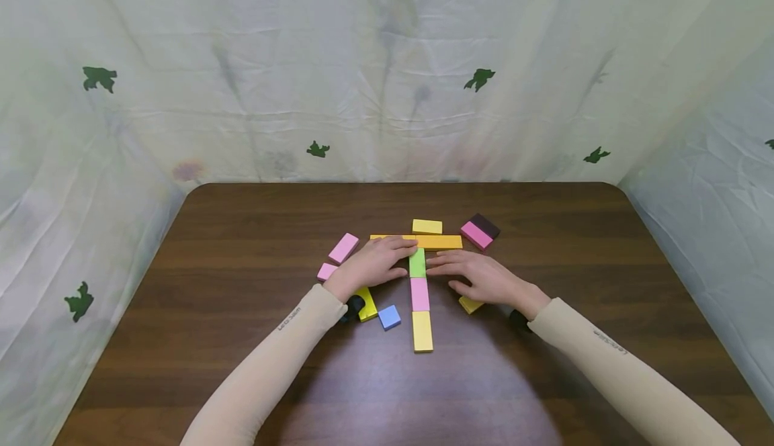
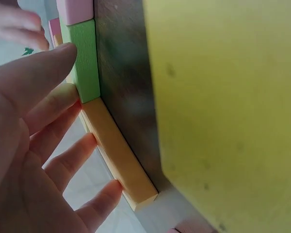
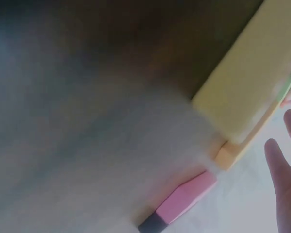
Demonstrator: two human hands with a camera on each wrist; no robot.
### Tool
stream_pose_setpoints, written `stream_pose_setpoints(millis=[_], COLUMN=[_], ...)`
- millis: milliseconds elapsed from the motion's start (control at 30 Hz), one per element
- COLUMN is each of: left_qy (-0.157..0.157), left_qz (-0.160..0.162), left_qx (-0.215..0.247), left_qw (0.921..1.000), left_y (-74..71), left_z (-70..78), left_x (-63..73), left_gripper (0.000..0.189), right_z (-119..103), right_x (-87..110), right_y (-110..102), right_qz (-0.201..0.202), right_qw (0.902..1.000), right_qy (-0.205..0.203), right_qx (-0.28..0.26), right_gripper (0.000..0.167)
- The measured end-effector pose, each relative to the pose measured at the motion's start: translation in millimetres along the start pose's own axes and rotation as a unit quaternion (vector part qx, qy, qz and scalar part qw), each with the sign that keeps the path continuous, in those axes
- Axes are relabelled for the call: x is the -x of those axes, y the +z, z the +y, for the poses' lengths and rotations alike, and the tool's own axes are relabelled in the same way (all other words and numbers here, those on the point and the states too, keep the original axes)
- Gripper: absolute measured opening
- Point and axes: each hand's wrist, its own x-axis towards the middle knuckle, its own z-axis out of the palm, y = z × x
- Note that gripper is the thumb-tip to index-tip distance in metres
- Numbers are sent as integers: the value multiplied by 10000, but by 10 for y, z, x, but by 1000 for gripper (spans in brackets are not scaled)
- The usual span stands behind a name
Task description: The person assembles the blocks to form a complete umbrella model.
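A column of blocks runs toward me: a green block (image 1: 417,263), a light pink block (image 1: 419,294) and a pale yellow block (image 1: 422,332). Across its far end lies a row of two orange blocks (image 1: 440,242), partly covered by my left hand (image 1: 376,262). That hand's extended fingers rest along the left orange block (image 2: 121,155), with the thumb beside the green block (image 2: 85,60). To the right of the column, my right hand (image 1: 480,275) holds nothing; its straight fingers point at the green block, fingertips right by its side.
Beyond the row lies a yellow block (image 1: 427,226), with magenta (image 1: 476,235) and dark (image 1: 486,225) blocks at its right. Pink blocks (image 1: 343,248), a bright yellow block (image 1: 366,305) and a blue block (image 1: 390,317) lie left. Another yellow block (image 1: 470,305) sits under my right hand.
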Motion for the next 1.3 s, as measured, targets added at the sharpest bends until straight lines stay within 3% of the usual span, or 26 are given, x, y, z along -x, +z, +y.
stream_pose_setpoints(millis=[433, 733, 1100, 1300], left_qy=[-38, -43, -50, -64], left_qz=[-80, -82, -124, -143], left_qx=[-19, -24, 20, 73], left_qw=[10000, 10000, 9999, 9999], left_y=[-7, -1, 14, 14], left_z=[-7, -10, -10, -8], left_x=[4, 5, 0, -7], left_gripper=[53, 53, 53, 53], right_z=[-284, -396, -419, -421], right_x=[119, 143, 130, 135], right_y=[86, 155, 171, 196], right_qz=[22, -174, -243, -78], right_qw=[9975, 9960, 9968, 9957], right_qy=[-704, -868, -721, -909], right_qx=[-107, -141, -225, -131], right_gripper=[37, 34, 34, 35])
